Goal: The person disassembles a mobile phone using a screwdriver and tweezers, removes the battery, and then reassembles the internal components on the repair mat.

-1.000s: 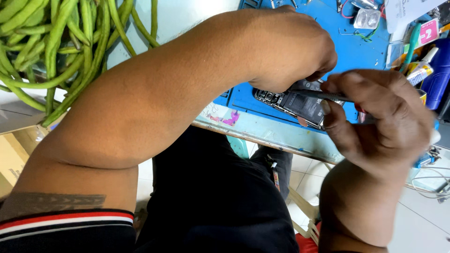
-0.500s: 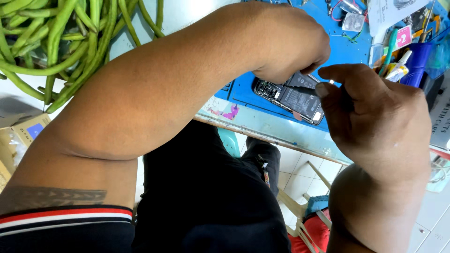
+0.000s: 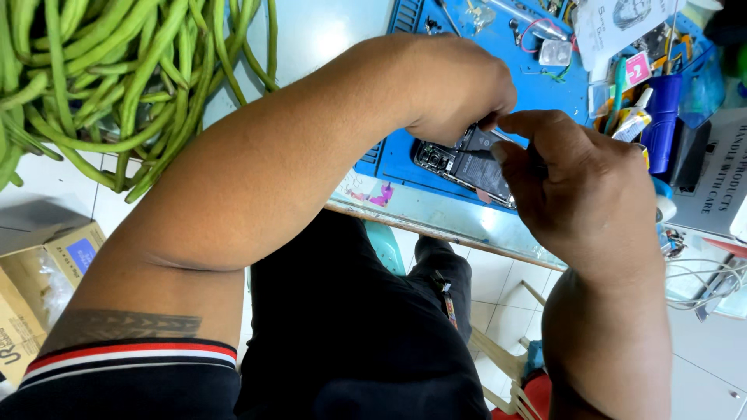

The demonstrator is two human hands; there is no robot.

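An opened phone with its dark inner parts showing lies on a blue work mat near the table's front edge. My left hand is curled over the phone's upper side, fingers pressed on it. My right hand comes in from the right, fingers pinched together on a thin metal tool whose tip meets the phone between both hands. Most of the tool is hidden by my fingers.
A heap of long green beans covers the table's left side. Small tools, a blue cylinder, papers and loose parts crowd the mat's far right. A cardboard box sits on the tiled floor at the left. My dark-trousered legs are below the table edge.
My right hand has moved left and up over the phone's right end, closing in against the left hand. The view has shifted slightly; the left hand stays on the phone.
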